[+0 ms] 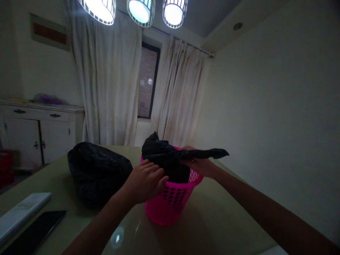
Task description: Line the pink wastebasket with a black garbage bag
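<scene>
A bright pink mesh basket (167, 209) stands on the table, tilted slightly. Black plastic bag (170, 163) material fills its mouth and bulges over the far left rim, with a twisted end sticking out to the right. My left hand (148, 179) is closed over the basket's near left rim, its fingers curled against the bag. On the right side my right hand (198, 164) grips the bag near its twisted end; part of its fingers is hidden behind the plastic. A second black plastic bag (98, 173), puffed up, lies left of the basket.
On the table (212, 219), a white flat box (23, 212) and a dark phone-like slab (37, 230) lie at the left. A white cabinet (53, 134) stands behind at left. Lit lamps (140, 12) hang overhead, and a plain wall rises at right.
</scene>
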Action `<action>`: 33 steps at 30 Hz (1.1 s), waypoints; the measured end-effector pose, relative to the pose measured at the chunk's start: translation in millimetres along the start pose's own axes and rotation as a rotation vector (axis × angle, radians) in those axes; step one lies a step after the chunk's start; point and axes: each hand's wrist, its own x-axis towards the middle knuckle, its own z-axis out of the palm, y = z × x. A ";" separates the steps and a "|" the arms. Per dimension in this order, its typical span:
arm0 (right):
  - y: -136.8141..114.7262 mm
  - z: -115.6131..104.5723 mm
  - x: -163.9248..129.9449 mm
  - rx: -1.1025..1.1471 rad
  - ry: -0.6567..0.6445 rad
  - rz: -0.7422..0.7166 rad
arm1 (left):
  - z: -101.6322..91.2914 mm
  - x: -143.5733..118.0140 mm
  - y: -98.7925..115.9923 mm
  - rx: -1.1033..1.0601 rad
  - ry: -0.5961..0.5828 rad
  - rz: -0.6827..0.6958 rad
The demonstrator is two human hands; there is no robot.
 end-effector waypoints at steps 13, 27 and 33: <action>-36.5 31.7 -1.4 0.078 -0.059 0.077 | -25.3 10.2 -9.9 -0.573 0.036 -0.500; -27.1 10.4 4.9 -0.134 -0.216 0.200 | -37.5 -9.3 -66.8 -0.465 0.209 -0.545; -57.5 19.5 2.5 0.030 -0.362 0.099 | -33.6 0.8 -37.2 -0.589 0.011 -0.508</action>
